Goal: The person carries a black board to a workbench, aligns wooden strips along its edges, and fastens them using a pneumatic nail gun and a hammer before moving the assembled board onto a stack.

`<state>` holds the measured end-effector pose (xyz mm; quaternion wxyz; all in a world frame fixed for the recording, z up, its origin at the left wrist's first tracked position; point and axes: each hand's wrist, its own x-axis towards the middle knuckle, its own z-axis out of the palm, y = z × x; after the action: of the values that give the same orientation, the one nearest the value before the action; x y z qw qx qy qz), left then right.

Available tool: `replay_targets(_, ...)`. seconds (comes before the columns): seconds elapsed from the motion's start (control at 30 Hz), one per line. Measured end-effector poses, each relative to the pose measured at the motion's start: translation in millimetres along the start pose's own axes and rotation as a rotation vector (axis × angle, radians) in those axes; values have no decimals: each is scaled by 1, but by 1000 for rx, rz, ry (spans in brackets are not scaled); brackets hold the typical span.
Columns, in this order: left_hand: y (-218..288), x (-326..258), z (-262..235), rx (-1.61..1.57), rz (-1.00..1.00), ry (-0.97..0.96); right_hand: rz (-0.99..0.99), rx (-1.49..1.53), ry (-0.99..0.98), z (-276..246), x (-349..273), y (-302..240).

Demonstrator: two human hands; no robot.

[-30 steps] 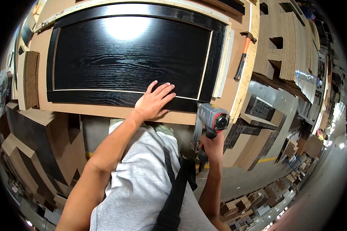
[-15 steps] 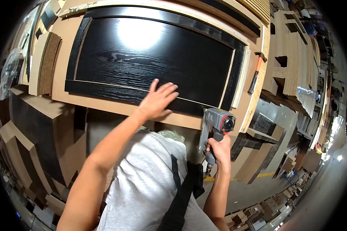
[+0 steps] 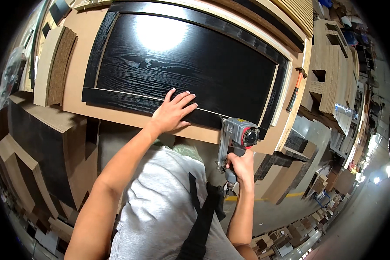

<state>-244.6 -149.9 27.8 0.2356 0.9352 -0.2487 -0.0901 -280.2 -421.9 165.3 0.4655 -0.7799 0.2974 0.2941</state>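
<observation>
A black wood-grain framed panel [image 3: 195, 65], like a cabinet door, lies flat on a brown-topped workbench [image 3: 80, 60]. My left hand [image 3: 173, 112] rests with fingers spread on its near frame rail, fingertips by the pale seam between rail and centre panel. In my right hand [image 3: 241, 167] is a grey and red nail gun [image 3: 242, 132], gripped by its handle. The gun's nose sits over the near rail toward the right corner; whether it touches the wood I cannot tell. Pale strips also show along the panel's right inner edge.
A hammer [image 3: 296, 89] with an orange and black handle lies on the bench's right border. Cut boards [image 3: 54, 67] are stacked at the bench's left end. Large board stacks [image 3: 329, 69] stand to the right, with dark panels [image 3: 39, 143] at lower left.
The nail gun has shifted slightly left and up, its nose now farther over the near rail. My left hand stays flat on the panel. The whole view has turned a little.
</observation>
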Motion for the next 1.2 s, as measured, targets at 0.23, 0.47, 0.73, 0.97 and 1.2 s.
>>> replay_targets(0.23,-1,-3,-6,-13,-11,0,39,-2,2,6,-5,-13)
replay_targets(0.47,-56,-66,-43,-9,-195,56,-74,-45,-86,41,-13,-18)
replay_targets(0.73,-97,-103,-57,46,-226,148,-191,-129,-195,102,-11,-36)
replay_targets(0.97,-101,-103,-55,9,-212,151,-90,-204,-114,122,-22,-53)
replay_targets(1.2,-103,-106,-57,-39,-208,156,-76,-258,-32,139,-33,-62)
